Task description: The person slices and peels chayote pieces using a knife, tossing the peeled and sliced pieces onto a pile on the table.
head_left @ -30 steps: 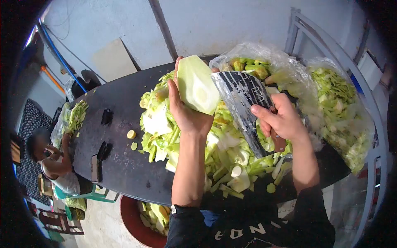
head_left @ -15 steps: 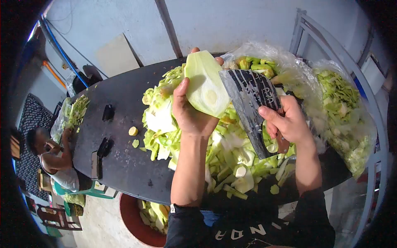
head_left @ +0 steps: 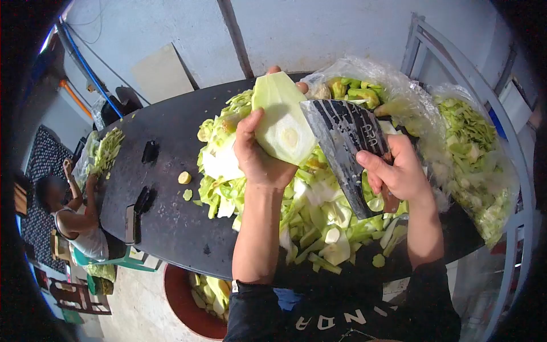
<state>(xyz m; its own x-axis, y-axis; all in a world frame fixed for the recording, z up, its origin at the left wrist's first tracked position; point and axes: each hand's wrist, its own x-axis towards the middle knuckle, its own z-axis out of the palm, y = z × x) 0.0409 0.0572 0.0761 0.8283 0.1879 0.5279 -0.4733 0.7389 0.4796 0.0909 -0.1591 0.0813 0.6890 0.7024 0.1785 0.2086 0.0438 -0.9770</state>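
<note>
My left hand is wrapped round a large peeled pale-green vegetable, its flat side with an oval mark facing me. My right hand grips the brown handle of a cleaver. The broad dark blade carries pale streaks and scratched lettering, and its edge is close to the vegetable's right side; I cannot tell if they touch. Below both hands lies a heap of green and white peelings.
A black table bears the heap. Plastic bags of greens lie at the right beside a metal rail. Below the table's front edge stands a red tub with pieces inside. A seated person is at the far left.
The vegetable and my left hand have shifted slightly left, and the cleaver has tilted a little. The seated person has raised one hand.
</note>
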